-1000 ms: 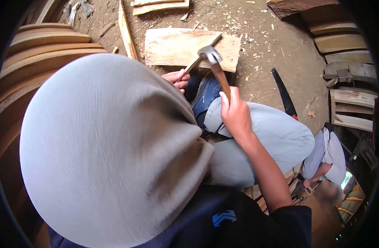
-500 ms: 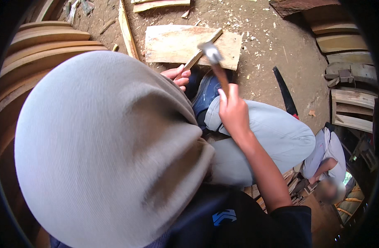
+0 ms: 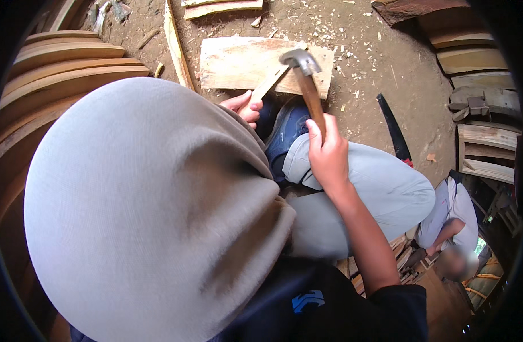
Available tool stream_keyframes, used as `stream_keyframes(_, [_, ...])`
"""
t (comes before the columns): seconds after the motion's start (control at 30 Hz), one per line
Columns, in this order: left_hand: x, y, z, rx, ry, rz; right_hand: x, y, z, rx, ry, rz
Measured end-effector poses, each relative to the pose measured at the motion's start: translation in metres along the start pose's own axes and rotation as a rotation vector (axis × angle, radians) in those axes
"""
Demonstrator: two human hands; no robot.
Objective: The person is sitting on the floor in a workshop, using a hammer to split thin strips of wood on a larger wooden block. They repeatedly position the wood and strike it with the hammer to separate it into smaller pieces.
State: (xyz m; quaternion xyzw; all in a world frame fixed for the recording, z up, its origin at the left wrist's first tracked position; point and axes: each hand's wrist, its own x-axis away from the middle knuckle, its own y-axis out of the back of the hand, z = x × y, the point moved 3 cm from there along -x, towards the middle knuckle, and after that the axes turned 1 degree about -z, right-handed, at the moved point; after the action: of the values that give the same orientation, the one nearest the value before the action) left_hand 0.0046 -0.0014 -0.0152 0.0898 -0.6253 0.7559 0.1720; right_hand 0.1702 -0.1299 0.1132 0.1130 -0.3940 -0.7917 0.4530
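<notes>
My right hand (image 3: pixel 329 149) is wrapped round the wooden handle of a hammer (image 3: pixel 310 94). Its metal head is over the right part of a flat pale board (image 3: pixel 230 64) on the ground. Between the fingers of my left hand (image 3: pixel 242 107) is a narrow wooden stick (image 3: pixel 265 85), slanting up and right over the board. The hammer head covers the stick's far end, so whether the two touch I cannot tell. My left forearm is hidden behind a large grey ribbed fabric (image 3: pixel 142 199).
A saw with a black blade (image 3: pixel 392 122) lies on the dirt right of the board. Curved wooden pieces (image 3: pixel 73 68) are stacked at left, and more wood (image 3: pixel 487 137) lines the right. Another person (image 3: pixel 452 216) sits at lower right. Wood chips litter the ground.
The hammer has shifted slightly right and its head is turned differently. The stick in my left hand has been rotated, now showing a broad pale face.
</notes>
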Motion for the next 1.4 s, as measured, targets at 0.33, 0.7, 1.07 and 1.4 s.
stream_keyframes(0.33, [0.003,0.001,0.004,-0.114,0.008,0.005,-0.009,0.007,-0.004,-0.098,-0.081,0.028])
stream_keyframes(0.7, [-0.002,0.014,0.000,-0.029,0.046,0.095,0.000,0.009,-0.004,0.357,0.036,0.178])
stream_keyframes(1.07, [0.000,0.013,0.002,-0.077,0.002,0.035,0.000,0.002,0.001,0.201,-0.104,0.164])
stream_keyframes(1.4, [-0.002,0.011,-0.003,-0.064,-0.015,-0.139,-0.027,0.022,-0.017,0.292,-0.139,-0.039])
